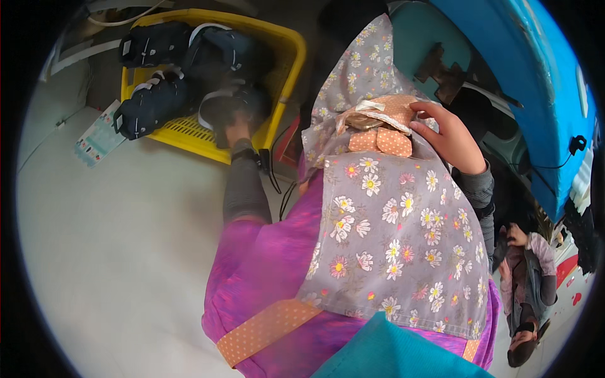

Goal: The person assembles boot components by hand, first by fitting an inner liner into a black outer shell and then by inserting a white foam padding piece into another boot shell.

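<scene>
My left hand (237, 131) reaches into a yellow plastic basket (301, 53), at a dark fabric piece (217, 113) with a pale curved edge. Both are smeared by motion, and the fingers are mostly hidden; the piece seems gripped. Several similar navy pieces with pale trim, one of them a navy bundle (151, 104), lie in the basket. My right hand (450, 135) has thumb and forefinger closed on the edge of an orange polka-dot pocket (394, 110) on the grey flowered apron (397, 227) over my lap. A small white scrap shows at the pocket's top.
A printed card (97, 135) lies on the pale floor (113, 252) beside the basket. Blue machine housing (535, 63) curves along the right, with a dark metal part (444, 72) near my right hand. Another person (526, 277) is at the far right.
</scene>
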Available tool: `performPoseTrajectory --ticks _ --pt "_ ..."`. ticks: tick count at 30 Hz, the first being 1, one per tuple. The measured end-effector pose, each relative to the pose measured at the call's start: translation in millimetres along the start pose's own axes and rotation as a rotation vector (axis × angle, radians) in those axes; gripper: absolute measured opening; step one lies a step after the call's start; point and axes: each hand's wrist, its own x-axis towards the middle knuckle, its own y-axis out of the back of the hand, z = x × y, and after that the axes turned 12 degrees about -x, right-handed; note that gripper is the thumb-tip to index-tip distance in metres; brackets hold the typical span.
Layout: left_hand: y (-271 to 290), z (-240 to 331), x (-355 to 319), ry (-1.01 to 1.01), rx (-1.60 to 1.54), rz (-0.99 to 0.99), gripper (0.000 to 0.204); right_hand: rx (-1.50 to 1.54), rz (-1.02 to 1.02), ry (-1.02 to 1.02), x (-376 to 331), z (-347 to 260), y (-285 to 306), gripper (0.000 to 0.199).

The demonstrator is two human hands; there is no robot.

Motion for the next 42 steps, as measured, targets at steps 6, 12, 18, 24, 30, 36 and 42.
performPoseTrajectory --ticks 6,12,18,24,30,36,42 --pt "78.4 -36.5 59.3 -0.290 0.488 0.732 0.073 0.091 -0.063 0.084 0.3 -13.7 16.9 0.032" --pt "0.8 -15.3 41.5 0.256 -0.120 0.087 0.098 0.024 -0.064 -0.120 -0.8 -13.9 -0.6 0.033" --pt "3.1 -4.4 65.5 0.272 0.123 0.027 0.100 -0.023 -0.067 -0.113 6.5 -15.9 -0.6 0.032" --pt "5.5 -20.0 66.5 0.258 0.338 0.128 0.098 0.011 -0.077 -0.093 15.9 -23.6 6.8 0.030" --pt "-2.8 25.6 31.2 0.347 0.000 -0.101 0.094 -0.060 -0.070 -0.040 19.3 -20.9 7.1 0.030" --pt "17.3 -0.1 -11.2 0.015 0.321 -0.241 0.080 -0.068 -0.048 -0.034 13.7 -8.5 0.6 0.030" --pt "7.5 -40.6 -7.8 -0.134 0.575 -0.238 0.059 -0.028 0.011 0.035 13.6 -5.9 -5.7 0.029"
